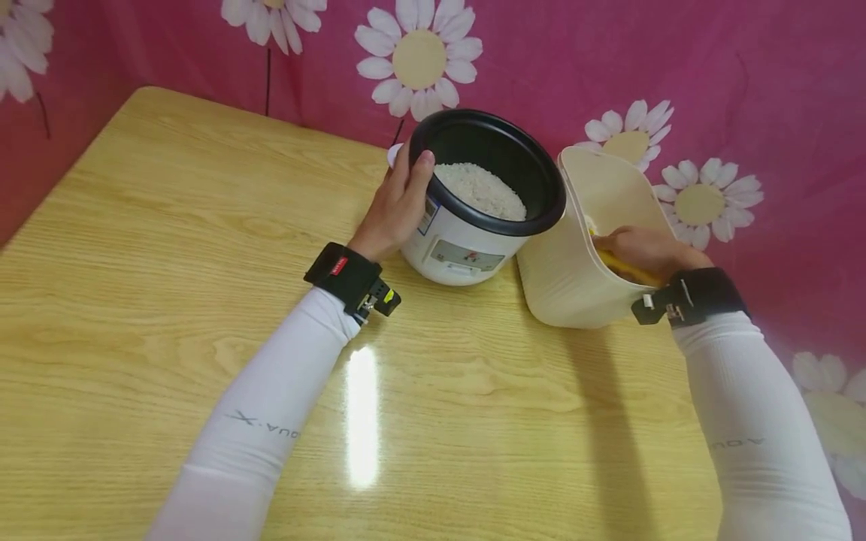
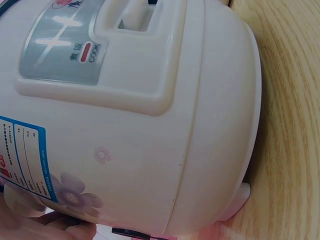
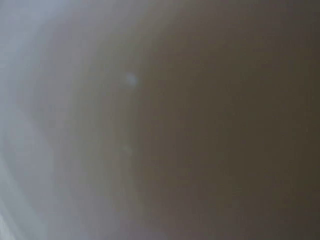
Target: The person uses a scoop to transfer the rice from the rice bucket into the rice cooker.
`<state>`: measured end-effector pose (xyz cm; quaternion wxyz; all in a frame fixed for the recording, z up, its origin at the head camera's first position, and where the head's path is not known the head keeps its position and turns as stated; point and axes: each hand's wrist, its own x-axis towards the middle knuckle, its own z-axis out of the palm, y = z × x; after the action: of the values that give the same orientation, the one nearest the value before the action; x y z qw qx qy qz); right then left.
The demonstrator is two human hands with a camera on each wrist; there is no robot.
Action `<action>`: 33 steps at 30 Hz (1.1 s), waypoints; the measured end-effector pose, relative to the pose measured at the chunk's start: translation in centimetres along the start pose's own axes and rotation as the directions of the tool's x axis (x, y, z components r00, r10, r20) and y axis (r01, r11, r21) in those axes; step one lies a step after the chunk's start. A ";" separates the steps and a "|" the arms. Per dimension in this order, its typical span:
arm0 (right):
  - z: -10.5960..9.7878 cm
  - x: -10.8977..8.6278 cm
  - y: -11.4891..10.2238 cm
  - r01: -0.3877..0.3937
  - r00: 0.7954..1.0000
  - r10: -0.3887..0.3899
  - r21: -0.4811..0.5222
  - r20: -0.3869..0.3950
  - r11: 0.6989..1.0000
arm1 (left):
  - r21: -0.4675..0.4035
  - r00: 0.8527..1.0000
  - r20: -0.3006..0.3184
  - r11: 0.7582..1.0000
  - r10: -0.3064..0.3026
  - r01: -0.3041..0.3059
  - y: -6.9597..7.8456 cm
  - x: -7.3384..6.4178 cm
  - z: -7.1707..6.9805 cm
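Note:
A white rice cooker [image 1: 452, 255] with a black rim stands tilted toward me on the table, white rice [image 1: 482, 189] lying in its dark inner pot. My left hand [image 1: 395, 203] grips its left side, thumb on the rim. In the left wrist view, fingers [image 2: 60, 227] curl by the side below the label. To the right, a cream bin-shaped container [image 1: 564, 282] leans beside the cooker. Inside its mouth, my right hand [image 1: 649, 249] holds a yellow object [image 1: 625, 268], mostly hidden by the hand and container wall. The right wrist view is a dark blur.
The wooden table [image 1: 433, 421] stretches left and in front of both vessels. A pink cloth [image 1: 541, 60] with large white daisies hangs close behind and to the right of them.

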<state>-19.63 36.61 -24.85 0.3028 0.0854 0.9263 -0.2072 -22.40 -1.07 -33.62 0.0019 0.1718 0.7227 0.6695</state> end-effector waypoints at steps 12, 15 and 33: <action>0.0 -0.4 0.2 -0.014 0.999 0.020 0.129 -0.041 0.992 | -0.012 1.000 0.001 1.000 0.011 -0.011 0.0 0.0 0.1; 0.0 -0.5 0.4 -0.020 0.999 0.025 0.155 -0.029 0.988 | -0.012 1.000 -0.001 1.000 0.013 -0.013 0.0 -0.1 0.1; -0.9 -2.0 0.5 -0.018 1.000 0.016 0.264 0.011 0.964 | 0.000 1.000 0.000 1.000 0.008 -0.008 0.0 -0.1 0.0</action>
<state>-18.34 37.40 -23.22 0.2947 0.1321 0.8883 -0.3264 -22.34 -1.12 -33.64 -0.0007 0.1747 0.7221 0.6693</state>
